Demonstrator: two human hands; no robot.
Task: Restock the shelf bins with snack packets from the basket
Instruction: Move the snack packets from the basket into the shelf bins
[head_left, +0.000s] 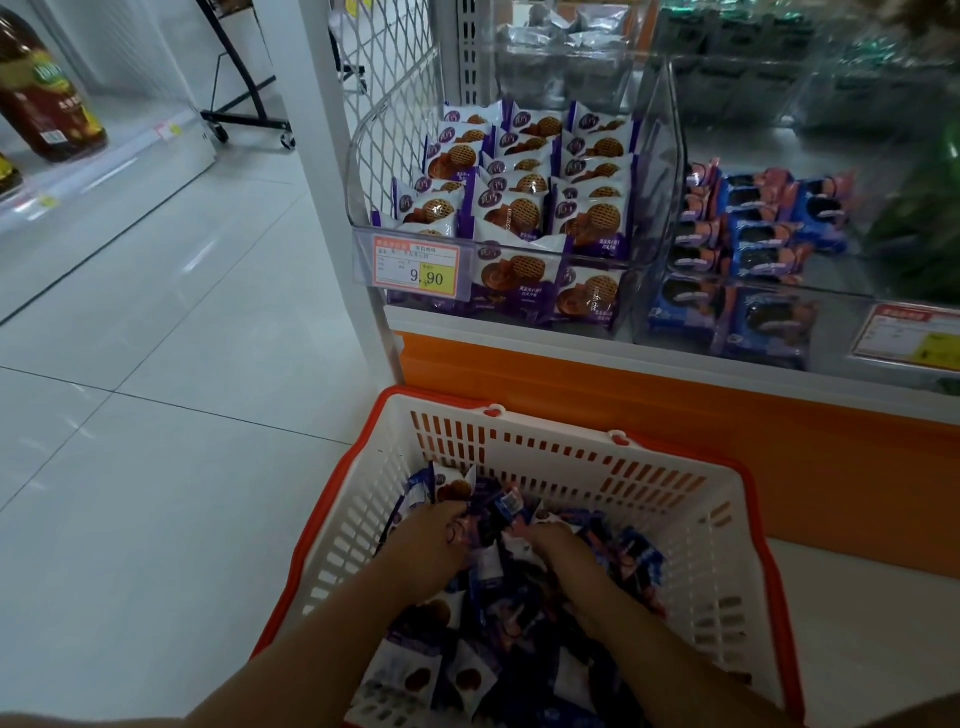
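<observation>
Gather only purple snack packets (415, 680) from the heap along the basket's (571, 452) left wall, gripping a few in the curled left hand (431, 540), firming the right hand's (558, 548) buried, unreadable hold, then lift clear toward the purple-stocked bin (657, 171) at the shelf's (623, 369) left end.

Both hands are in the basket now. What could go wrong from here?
1. The packets in the basket are two kinds mixed; the left hand and right hand could carry blue ones into the purple bin.
2. That bin looks heaped near its front lip; added packets may spill.
</observation>
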